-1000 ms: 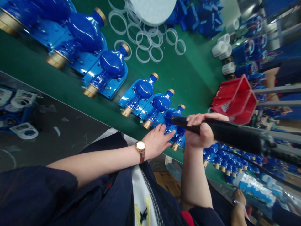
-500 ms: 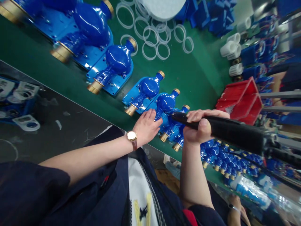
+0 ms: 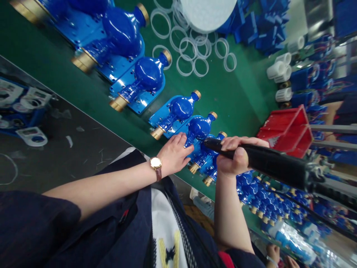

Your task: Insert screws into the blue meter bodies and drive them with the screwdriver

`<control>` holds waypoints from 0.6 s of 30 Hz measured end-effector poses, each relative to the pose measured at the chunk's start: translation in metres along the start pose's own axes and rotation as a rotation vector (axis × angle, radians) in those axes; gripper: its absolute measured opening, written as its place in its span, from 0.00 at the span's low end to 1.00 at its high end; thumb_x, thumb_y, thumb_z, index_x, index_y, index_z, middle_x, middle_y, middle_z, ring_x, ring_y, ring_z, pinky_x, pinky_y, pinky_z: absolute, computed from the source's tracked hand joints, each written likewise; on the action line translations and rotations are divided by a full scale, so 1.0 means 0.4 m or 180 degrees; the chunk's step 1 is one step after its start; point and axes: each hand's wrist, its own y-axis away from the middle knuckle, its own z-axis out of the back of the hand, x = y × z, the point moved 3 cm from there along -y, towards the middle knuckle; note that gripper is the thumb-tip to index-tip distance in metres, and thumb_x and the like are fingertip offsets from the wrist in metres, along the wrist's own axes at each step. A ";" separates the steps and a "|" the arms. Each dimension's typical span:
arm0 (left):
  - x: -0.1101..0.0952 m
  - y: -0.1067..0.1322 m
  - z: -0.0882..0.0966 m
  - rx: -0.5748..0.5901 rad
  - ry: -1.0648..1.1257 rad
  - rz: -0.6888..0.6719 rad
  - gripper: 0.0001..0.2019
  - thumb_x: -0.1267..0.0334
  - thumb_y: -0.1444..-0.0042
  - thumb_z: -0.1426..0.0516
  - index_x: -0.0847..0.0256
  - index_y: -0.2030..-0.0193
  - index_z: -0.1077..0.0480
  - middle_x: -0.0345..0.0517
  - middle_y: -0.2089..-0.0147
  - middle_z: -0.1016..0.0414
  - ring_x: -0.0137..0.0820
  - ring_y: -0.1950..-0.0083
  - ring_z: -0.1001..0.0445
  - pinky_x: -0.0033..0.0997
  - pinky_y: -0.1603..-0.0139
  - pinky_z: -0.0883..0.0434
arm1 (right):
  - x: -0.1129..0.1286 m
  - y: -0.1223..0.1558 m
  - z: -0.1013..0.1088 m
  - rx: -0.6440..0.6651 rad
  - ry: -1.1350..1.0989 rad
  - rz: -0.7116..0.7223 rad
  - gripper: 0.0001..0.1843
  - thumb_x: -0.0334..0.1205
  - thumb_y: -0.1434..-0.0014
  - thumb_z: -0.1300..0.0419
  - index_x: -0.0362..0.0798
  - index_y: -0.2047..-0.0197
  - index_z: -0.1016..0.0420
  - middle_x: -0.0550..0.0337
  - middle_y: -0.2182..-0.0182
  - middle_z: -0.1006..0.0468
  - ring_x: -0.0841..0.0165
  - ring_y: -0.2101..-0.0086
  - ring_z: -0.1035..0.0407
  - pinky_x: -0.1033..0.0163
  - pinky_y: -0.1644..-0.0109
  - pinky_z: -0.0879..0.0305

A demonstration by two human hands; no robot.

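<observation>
My left hand (image 3: 175, 154), with a watch on its wrist, is closed over the near pipe end of a blue water meter body (image 3: 199, 127). That end is hidden under the fingers. My right hand (image 3: 232, 156) grips a black power screwdriver (image 3: 276, 163), held nearly level. Its tip points left, at the blue plate beside the meter body; the bit and any screw cannot be made out. Another blue meter body (image 3: 182, 108) with brass threaded ends sits just left on its blue plate. More of them stand under and behind the screwdriver.
A row of larger-looking meter bodies (image 3: 149, 73) runs along the green bench (image 3: 231, 95). Clear plastic rings (image 3: 200, 67) lie beyond, near a white round container (image 3: 208, 15). A red bin (image 3: 284, 130) stands right. Another person's hands (image 3: 273, 253) show at lower right.
The view has shifted slightly, so the bench items appear lower and farther right. My left hand stays on the meter body, and the screwdriver remains in my right hand, almost in place.
</observation>
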 end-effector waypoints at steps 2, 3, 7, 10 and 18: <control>0.001 0.000 0.002 -0.0003 -0.0014 0.0009 0.18 0.56 0.46 0.44 0.59 0.50 0.32 0.60 0.42 0.40 0.49 0.38 0.44 0.46 0.41 0.42 | -0.002 -0.001 0.001 0.0037 -0.0038 0.0012 0.07 0.40 0.51 0.43 0.52 0.71 0.39 0.73 0.84 0.39 0.77 0.85 0.44 0.68 0.78 0.44; 0.001 0.000 0.002 -0.0001 -0.0015 0.0016 0.18 0.56 0.46 0.44 0.59 0.50 0.32 0.60 0.42 0.40 0.49 0.38 0.44 0.46 0.41 0.42 | -0.003 -0.001 0.002 0.0051 -0.0058 0.0015 0.07 0.40 0.51 0.42 0.52 0.71 0.39 0.73 0.84 0.39 0.77 0.85 0.44 0.67 0.78 0.44; 0.003 0.000 0.001 0.0008 -0.0019 0.0044 0.18 0.56 0.46 0.44 0.58 0.50 0.32 0.60 0.41 0.40 0.47 0.38 0.44 0.47 0.41 0.42 | -0.018 0.001 0.005 0.0097 -0.0066 -0.0019 0.10 0.43 0.51 0.41 0.52 0.71 0.40 0.73 0.84 0.39 0.77 0.85 0.43 0.66 0.78 0.43; 0.007 -0.001 -0.001 -0.0012 -0.0092 0.0056 0.18 0.55 0.47 0.43 0.58 0.50 0.32 0.59 0.41 0.41 0.47 0.39 0.44 0.47 0.41 0.42 | -0.035 0.005 0.006 0.0059 -0.0105 -0.0074 0.12 0.45 0.52 0.40 0.51 0.72 0.41 0.73 0.84 0.39 0.77 0.85 0.42 0.66 0.77 0.42; 0.015 -0.010 -0.005 -0.0106 -0.0266 -0.0012 0.17 0.55 0.45 0.46 0.56 0.50 0.31 0.58 0.44 0.39 0.46 0.41 0.41 0.44 0.43 0.40 | 0.063 -0.044 0.013 0.0208 -0.0335 -0.0156 0.10 0.41 0.52 0.40 0.52 0.66 0.37 0.74 0.83 0.36 0.77 0.84 0.41 0.66 0.76 0.39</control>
